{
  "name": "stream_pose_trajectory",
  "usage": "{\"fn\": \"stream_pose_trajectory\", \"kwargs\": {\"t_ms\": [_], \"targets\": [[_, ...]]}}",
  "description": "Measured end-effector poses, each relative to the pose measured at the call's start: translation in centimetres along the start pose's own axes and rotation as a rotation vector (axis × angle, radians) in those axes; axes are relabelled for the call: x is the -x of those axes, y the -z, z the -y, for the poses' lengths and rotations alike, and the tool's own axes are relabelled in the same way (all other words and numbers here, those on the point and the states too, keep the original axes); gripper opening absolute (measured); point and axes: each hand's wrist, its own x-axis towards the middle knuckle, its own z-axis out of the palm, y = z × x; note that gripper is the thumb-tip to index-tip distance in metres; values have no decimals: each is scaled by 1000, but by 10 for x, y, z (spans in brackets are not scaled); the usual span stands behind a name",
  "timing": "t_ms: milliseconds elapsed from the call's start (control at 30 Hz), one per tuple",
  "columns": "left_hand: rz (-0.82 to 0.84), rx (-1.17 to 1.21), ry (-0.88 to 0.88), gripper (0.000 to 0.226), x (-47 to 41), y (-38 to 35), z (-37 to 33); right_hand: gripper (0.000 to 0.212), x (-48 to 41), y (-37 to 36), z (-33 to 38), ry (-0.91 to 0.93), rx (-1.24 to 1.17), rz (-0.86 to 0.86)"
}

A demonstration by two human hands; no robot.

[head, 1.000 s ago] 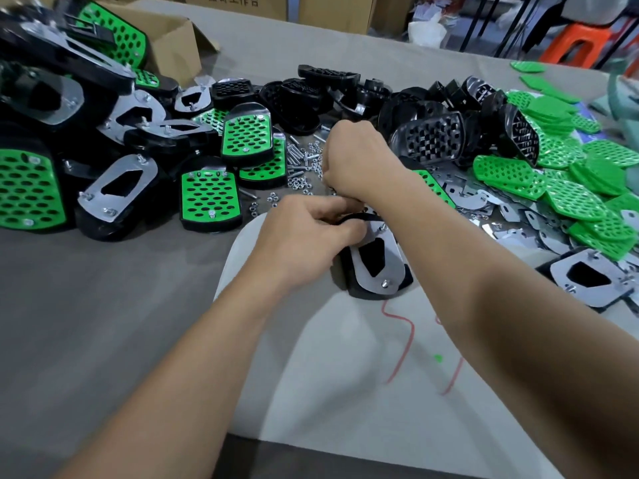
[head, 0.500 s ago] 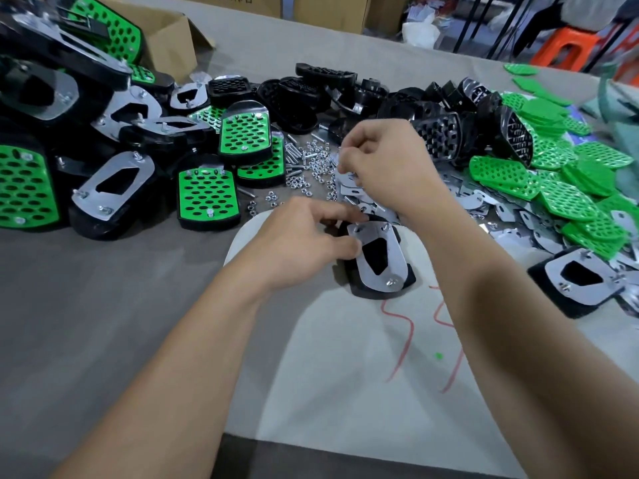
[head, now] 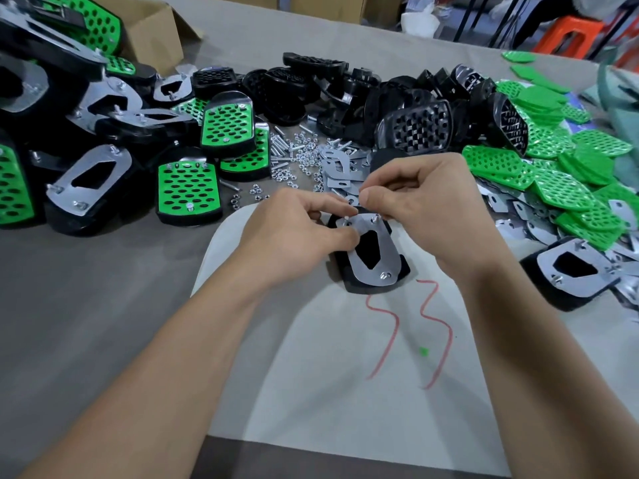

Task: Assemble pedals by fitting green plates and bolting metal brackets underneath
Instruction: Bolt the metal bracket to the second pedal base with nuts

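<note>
Bolting the bracket (head: 389, 247)
My left fingers (head: 328, 203) pinch the bolt (head: 346, 220); right fingers (head: 397, 183) pinched, contents unclear; tilted, it may cross-thread.

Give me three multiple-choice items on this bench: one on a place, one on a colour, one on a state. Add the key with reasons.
1. The loose green plates lie: A) at the table's right end B) on the white sheet C) under the pedal being worked.
2. The squiggles on the white sheet are: A) blue B) red C) black.
3. That pedal lies: A) metal bracket up B) green face up C) on edge.
Key: 1A, heaped right of the work; 2B, red lines show; 3A, the bracket faces the camera.
</note>
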Motion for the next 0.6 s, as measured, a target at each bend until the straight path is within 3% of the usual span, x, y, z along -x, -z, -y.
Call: {"fn": "stream_pose_trajectory", "kwargs": {"t_ms": [267, 467, 600], "targets": [[-53, -6, 51, 34, -3, -8, 2, 19, 4, 4, 7, 22, 73, 45], [-48, -65, 37, 31, -3, -8, 0, 13, 10, -2, 19, 73, 204, 50], [-35, -82, 16, 27, -3, -6, 1, 24, 11, -4, 23, 68, 264, 79]]}}
